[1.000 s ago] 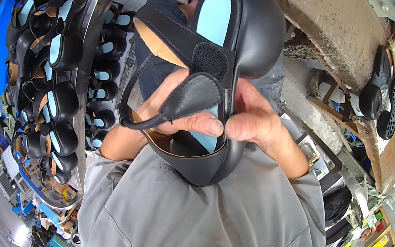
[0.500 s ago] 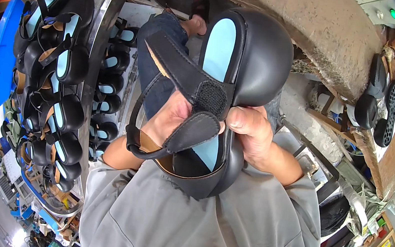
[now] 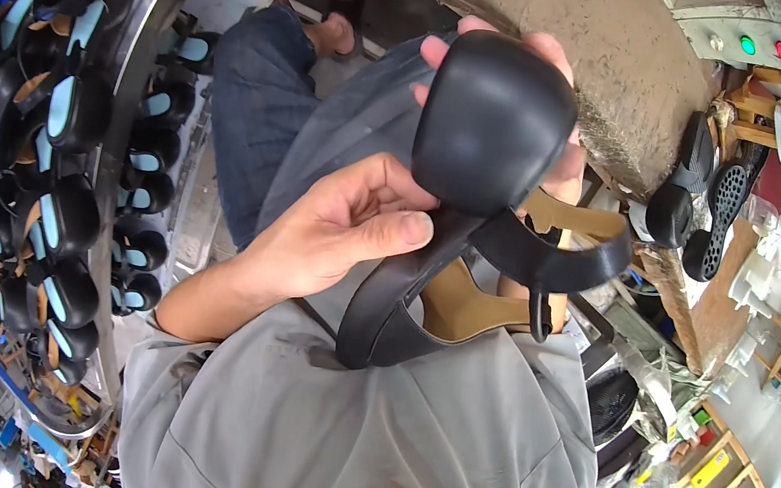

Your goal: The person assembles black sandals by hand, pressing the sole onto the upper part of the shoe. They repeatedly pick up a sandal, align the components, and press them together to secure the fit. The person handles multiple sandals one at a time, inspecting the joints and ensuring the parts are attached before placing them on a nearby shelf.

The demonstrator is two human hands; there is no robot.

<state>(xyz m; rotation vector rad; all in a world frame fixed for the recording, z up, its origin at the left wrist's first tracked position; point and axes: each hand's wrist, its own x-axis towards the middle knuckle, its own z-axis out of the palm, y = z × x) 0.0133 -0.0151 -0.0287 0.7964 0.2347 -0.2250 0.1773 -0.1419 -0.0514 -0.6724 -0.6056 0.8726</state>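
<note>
Shoe: I saw a black shoe (image 3: 484, 182) raised before a grey shirt (image 3: 345, 427), rounded end (image 3: 499, 110) farther from the chest | Left hand (image 3: 338, 227): grip closed on its edge | Right hand (image 3: 566, 164): grip cupped behind that end, partly hidden | Handling: I judged light thumb pressure and support at both places kindest to the straps (image 3: 567, 267)

Two hands (image 3: 347, 233) are counted on one held sandal (image 3: 494, 124); right of it, two coloured lights (image 3: 748, 45); left, seemingly over ten racked sandals (image 3: 73, 217).

Loose grey short-sleeved shirt (image 3: 366, 420), dark blue jeans (image 3: 258, 106), dark footwear (image 3: 348, 0)
</note>
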